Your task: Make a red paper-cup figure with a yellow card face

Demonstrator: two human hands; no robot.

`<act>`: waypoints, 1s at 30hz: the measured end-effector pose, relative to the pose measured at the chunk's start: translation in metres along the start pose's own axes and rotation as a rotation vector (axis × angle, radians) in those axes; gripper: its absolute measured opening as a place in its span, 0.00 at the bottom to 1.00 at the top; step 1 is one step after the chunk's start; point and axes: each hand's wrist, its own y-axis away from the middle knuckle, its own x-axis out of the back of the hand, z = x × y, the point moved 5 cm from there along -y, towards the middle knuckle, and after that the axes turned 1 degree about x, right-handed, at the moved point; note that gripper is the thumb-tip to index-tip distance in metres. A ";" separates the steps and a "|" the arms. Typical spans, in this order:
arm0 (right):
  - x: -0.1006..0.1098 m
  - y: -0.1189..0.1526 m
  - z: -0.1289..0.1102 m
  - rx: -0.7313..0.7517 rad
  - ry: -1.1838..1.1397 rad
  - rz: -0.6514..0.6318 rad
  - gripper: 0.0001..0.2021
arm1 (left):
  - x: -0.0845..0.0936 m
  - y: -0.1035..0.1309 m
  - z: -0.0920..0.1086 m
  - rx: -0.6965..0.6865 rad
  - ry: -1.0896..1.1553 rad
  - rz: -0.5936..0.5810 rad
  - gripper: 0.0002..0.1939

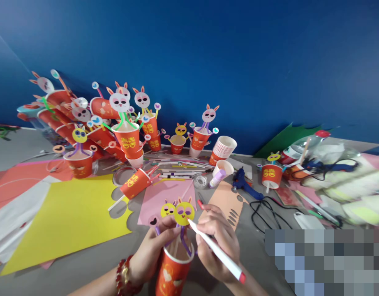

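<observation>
My left hand [155, 246] pinches a round yellow paper bunny face [183, 220] near its lower edge, by its purple pipe-cleaner stems [185, 242]. Those stems rise out of a red paper cup [171, 273] that stands upright beneath my hands. In my right hand [218, 236] is a white marker [218, 253] with a red end, its tip at the lower right edge of the face, by the mouth. A second yellow face [167, 209] shows just behind the first. To the left, a small round paw [153, 221] tops another purple stem.
Finished-looking bunny cups [129, 139] crowd the back left. Yellow paper [69, 222] and pink paper [165, 195] lie on the grey table. A blue glue gun [248, 185] with a black cord, stacked cups [223, 148], tape [200, 181] and pens are farther back.
</observation>
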 end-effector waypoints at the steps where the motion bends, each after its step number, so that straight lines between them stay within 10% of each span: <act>1: 0.001 0.000 -0.001 0.005 -0.003 0.002 0.09 | 0.000 0.000 0.000 0.001 -0.003 0.004 0.07; 13: -0.005 -0.001 -0.005 0.058 0.024 0.015 0.12 | 0.005 0.002 0.001 -0.050 -0.079 0.073 0.24; 30: -0.011 0.004 -0.001 0.080 0.040 -0.001 0.13 | 0.002 0.002 0.004 -0.082 -0.140 0.055 0.24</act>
